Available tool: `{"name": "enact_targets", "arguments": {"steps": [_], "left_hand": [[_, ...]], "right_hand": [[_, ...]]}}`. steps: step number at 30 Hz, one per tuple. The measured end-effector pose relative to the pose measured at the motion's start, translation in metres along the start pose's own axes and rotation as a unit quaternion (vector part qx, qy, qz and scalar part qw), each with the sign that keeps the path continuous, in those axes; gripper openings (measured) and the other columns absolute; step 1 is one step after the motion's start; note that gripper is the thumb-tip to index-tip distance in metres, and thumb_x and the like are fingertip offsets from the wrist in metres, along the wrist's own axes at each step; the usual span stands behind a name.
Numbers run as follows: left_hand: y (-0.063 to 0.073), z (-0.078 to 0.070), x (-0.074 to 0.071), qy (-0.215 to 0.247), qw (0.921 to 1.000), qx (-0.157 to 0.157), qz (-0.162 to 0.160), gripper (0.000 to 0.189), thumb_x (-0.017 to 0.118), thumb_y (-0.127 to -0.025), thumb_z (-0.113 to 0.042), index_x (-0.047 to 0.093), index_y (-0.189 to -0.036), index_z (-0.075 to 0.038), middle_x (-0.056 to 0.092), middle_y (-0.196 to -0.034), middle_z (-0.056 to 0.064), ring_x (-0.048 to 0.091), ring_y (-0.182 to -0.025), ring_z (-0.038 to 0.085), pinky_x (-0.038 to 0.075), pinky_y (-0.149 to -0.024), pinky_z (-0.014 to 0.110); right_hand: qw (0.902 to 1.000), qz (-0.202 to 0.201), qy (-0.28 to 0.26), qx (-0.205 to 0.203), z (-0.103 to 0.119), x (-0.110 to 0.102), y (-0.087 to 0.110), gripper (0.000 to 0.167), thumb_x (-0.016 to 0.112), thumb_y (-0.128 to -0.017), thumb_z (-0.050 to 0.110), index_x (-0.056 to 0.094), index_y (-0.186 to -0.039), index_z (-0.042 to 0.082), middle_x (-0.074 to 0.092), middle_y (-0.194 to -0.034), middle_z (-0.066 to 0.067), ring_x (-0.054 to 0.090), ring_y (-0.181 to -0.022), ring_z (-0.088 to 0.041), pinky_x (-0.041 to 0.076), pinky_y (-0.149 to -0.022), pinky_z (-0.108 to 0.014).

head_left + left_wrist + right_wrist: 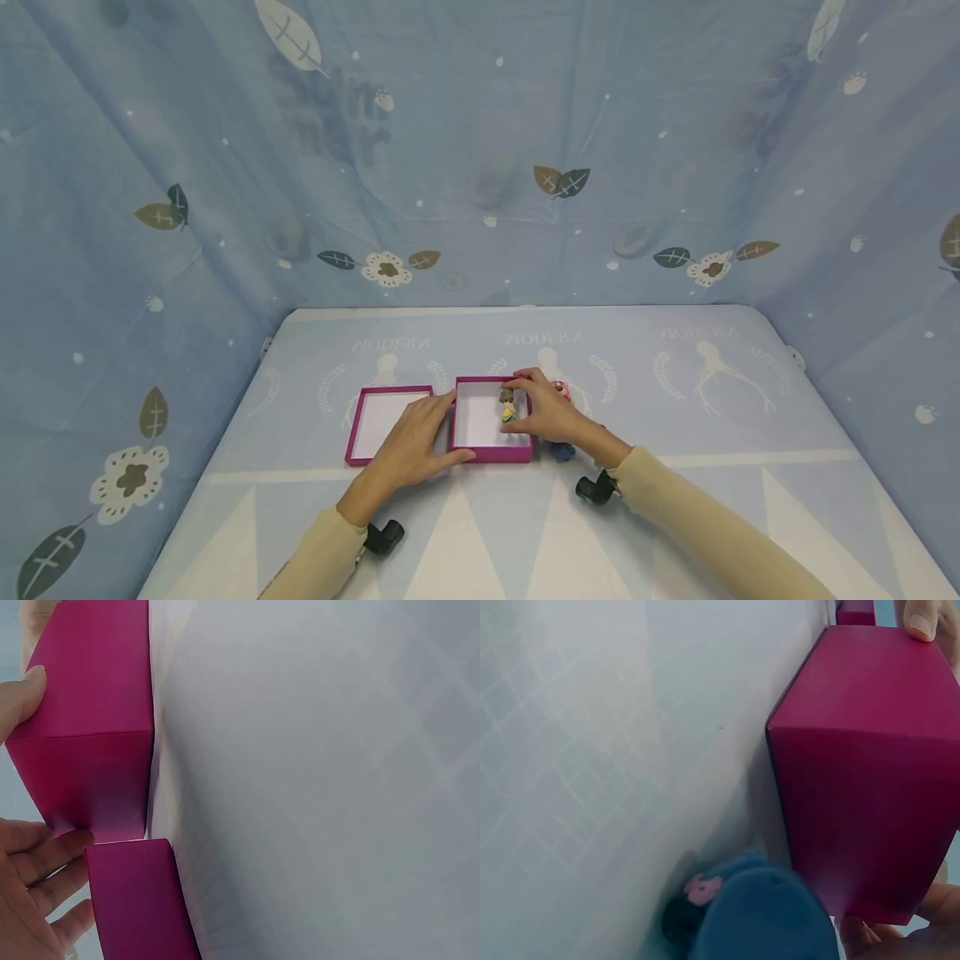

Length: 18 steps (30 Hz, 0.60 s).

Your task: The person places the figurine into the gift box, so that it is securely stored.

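Note:
An open magenta box (491, 454) with a white inside stands on the table. My left hand (411, 440) holds its left front corner, thumb on the front wall and fingers against the left side; the left wrist view shows the thumb on the magenta wall (97, 682). My right hand (551, 408) reaches over the right wall and pinches a small figurine (508, 408) between thumb and fingers inside the box. The figurine has a brown head and a yellow and green body. In the right wrist view the box wall (870, 802) hides it.
A shallow magenta-rimmed lid (360, 425) lies left of the box, white inside up. Right of the box, partly behind my right hand, are a pink-topped figure (561, 389) and a blue figure (562, 451). A patterned blue curtain (480, 150) encloses the table.

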<state>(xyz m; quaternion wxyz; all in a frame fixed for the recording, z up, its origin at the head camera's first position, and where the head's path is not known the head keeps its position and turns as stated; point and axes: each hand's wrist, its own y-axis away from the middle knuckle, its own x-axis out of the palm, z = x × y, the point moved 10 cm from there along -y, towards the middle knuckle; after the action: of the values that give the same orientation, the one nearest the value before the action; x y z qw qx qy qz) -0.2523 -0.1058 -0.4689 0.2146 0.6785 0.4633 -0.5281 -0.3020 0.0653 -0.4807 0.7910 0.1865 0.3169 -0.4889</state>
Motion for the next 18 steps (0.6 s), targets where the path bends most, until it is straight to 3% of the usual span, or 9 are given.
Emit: {"name": "enact_targets", "arguments": {"steps": [9, 18], "left_hand": [[0.0007, 0.0009, 0.0009, 0.002, 1.0, 0.003, -0.001, 0.097, 0.071, -0.079, -0.062, 0.036, -0.151, -0.007, 0.05, -0.147, 0.009, 0.048, -0.133, 0.031, 0.037, -0.112, 0.048], [0.0008, 0.0005, -0.0003, 0.005, 1.0, 0.003, -0.005, 0.097, 0.071, -0.078, -0.062, 0.037, -0.151, -0.007, 0.05, -0.147, 0.009, 0.048, -0.133, 0.031, 0.037, -0.112, 0.049]], "right_hand": [[0.9992, 0.012, -0.017, 0.034, -0.0057, 0.008, 0.0015, 0.068, 0.085, -0.076, 0.03, 0.058, -0.135, 0.012, 0.038, -0.146, -0.016, 0.046, -0.131, -0.037, 0.043, -0.103, -0.058], [0.9994, 0.006, -0.012, 0.031, -0.0046, 0.0082, -0.0005, 0.067, 0.086, -0.074, 0.029, 0.059, -0.133, 0.01, 0.039, -0.145, -0.019, 0.046, -0.13, -0.039, 0.043, -0.103, -0.059]]}}
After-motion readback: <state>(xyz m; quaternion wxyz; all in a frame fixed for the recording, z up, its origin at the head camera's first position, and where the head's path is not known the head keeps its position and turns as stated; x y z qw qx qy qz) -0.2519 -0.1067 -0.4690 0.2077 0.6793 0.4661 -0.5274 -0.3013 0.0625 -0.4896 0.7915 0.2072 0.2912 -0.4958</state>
